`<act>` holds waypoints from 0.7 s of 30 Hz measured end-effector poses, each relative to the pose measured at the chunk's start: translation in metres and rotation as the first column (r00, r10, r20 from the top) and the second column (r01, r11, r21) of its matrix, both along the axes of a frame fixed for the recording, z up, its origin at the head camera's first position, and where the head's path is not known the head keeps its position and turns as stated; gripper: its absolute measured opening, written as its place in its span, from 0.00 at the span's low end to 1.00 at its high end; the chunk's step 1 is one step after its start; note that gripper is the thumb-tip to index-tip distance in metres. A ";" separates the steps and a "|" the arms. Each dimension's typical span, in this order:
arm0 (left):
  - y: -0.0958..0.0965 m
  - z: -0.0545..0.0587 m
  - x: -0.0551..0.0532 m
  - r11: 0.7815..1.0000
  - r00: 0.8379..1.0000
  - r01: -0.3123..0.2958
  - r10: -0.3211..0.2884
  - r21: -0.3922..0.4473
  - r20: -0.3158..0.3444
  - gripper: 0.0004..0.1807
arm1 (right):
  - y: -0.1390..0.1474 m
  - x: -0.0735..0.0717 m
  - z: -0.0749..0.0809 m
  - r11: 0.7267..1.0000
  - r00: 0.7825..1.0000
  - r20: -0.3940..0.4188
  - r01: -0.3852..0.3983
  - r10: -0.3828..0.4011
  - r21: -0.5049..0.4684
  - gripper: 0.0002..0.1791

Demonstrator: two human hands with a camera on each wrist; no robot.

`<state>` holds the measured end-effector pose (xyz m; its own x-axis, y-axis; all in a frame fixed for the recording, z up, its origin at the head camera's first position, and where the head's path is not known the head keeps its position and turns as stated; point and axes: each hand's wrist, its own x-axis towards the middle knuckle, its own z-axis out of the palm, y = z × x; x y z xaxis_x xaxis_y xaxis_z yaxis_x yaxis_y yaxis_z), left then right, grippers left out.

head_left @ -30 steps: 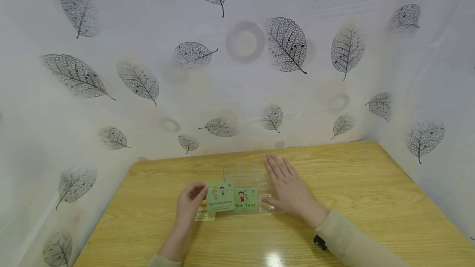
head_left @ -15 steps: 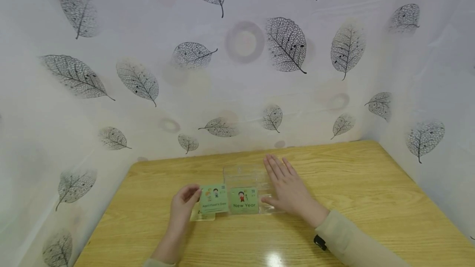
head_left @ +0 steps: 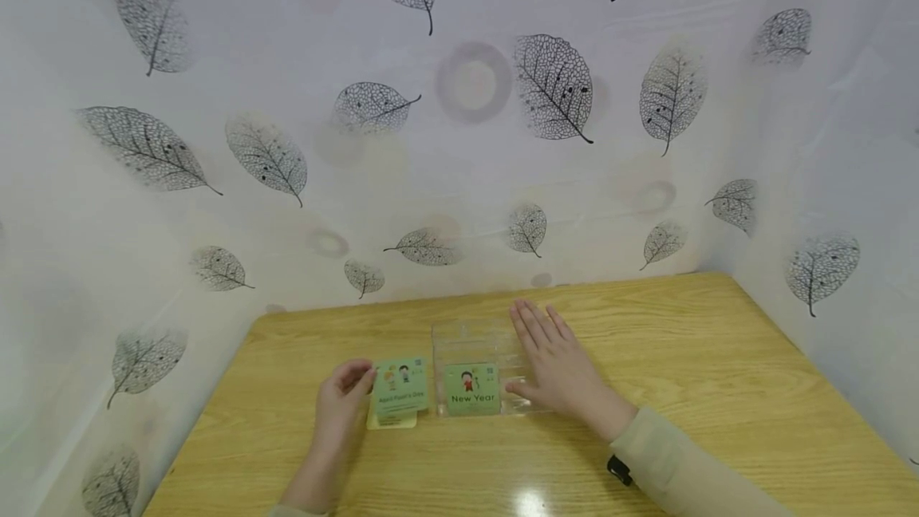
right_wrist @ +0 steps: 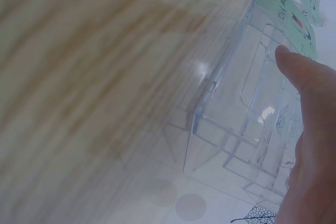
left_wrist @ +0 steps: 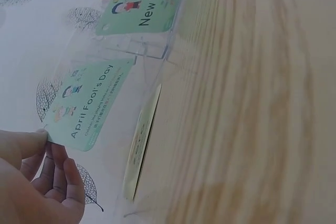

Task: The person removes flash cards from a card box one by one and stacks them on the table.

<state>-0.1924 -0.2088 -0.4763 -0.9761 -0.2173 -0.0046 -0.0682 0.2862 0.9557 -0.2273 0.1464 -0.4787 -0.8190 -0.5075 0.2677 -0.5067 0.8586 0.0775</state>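
Observation:
My left hand (head_left: 339,399) pinches a green "April Fool's Day" card (head_left: 400,384) by its left edge between thumb and fingers. In the left wrist view this card (left_wrist: 86,103) is held over a yellow "zero" card (left_wrist: 140,148) on the tabletop. From the head view, the green card covers most of the yellow card (head_left: 393,422). A clear plastic holder (head_left: 463,332) with several compartments stands to the right. Its left front compartment bears a green "New Year" card (head_left: 472,389). My right hand (head_left: 563,372) rests on the holder's right side, fingers straight, thumb near the card.
The wooden table (head_left: 459,469) reaches a pale wall covering (head_left: 474,174) printed with leaves behind and at both sides. A black band (head_left: 619,470) is at the right sleeve (head_left: 653,445). Light glares off the table near the front.
My left hand has moved left with the "April Fool's Day" card, away from the holder and over the yellow card. The "New Year" card now shows fully. My right hand has stayed put.

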 end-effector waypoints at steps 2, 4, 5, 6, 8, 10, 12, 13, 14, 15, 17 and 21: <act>-0.002 -0.001 -0.001 1.000 1.000 -0.012 0.012 -0.006 0.004 0.14 | 0.000 0.000 0.000 1.000 1.000 -0.006 0.001 -0.001 0.009 0.65; -0.005 -0.001 -0.002 1.000 1.000 -0.024 0.024 -0.011 0.006 0.14 | 0.000 0.000 0.000 1.000 1.000 -0.010 0.000 0.000 0.014 0.65; -0.006 -0.001 -0.003 1.000 1.000 -0.026 0.026 -0.010 0.002 0.14 | 0.000 0.000 0.000 1.000 1.000 -0.011 0.000 0.000 0.016 0.65; -0.007 -0.002 -0.003 1.000 1.000 -0.026 0.026 -0.007 0.003 0.14 | 0.000 0.000 0.000 1.000 1.000 -0.011 0.001 0.000 0.018 0.65; -0.010 -0.002 -0.004 1.000 1.000 -0.025 0.025 0.001 0.011 0.15 | 0.000 0.001 0.000 1.000 1.000 -0.010 0.000 0.000 0.018 0.65; -0.012 -0.003 -0.004 1.000 1.000 -0.023 0.023 -0.001 0.020 0.15 | 0.000 0.001 0.001 1.000 1.000 -0.011 -0.001 0.001 0.018 0.65; -0.014 -0.003 -0.005 1.000 1.000 -0.022 0.022 -0.003 0.022 0.15 | 0.000 0.001 0.001 1.000 1.000 -0.013 0.000 0.001 0.016 0.65; -0.015 -0.004 -0.005 1.000 1.000 -0.021 0.022 -0.006 0.022 0.15 | 0.000 0.001 0.001 1.000 1.000 -0.013 -0.001 0.001 0.016 0.65; -0.016 -0.004 -0.005 1.000 1.000 -0.021 0.021 -0.009 0.021 0.14 | 0.000 0.001 0.001 1.000 1.000 -0.013 0.000 0.000 0.016 0.65; -0.016 -0.005 -0.006 1.000 1.000 -0.021 0.021 -0.011 0.019 0.14 | 0.000 0.001 0.001 1.000 1.000 -0.013 -0.001 0.001 0.014 0.65; -0.017 -0.006 -0.007 1.000 1.000 -0.021 0.021 -0.012 0.019 0.14 | 0.000 0.001 0.001 1.000 1.000 -0.010 0.000 0.000 0.015 0.65; -0.018 -0.008 -0.008 1.000 0.999 -0.022 0.023 -0.003 0.037 0.13 | 0.000 0.000 0.001 1.000 1.000 -0.007 0.001 -0.001 0.017 0.64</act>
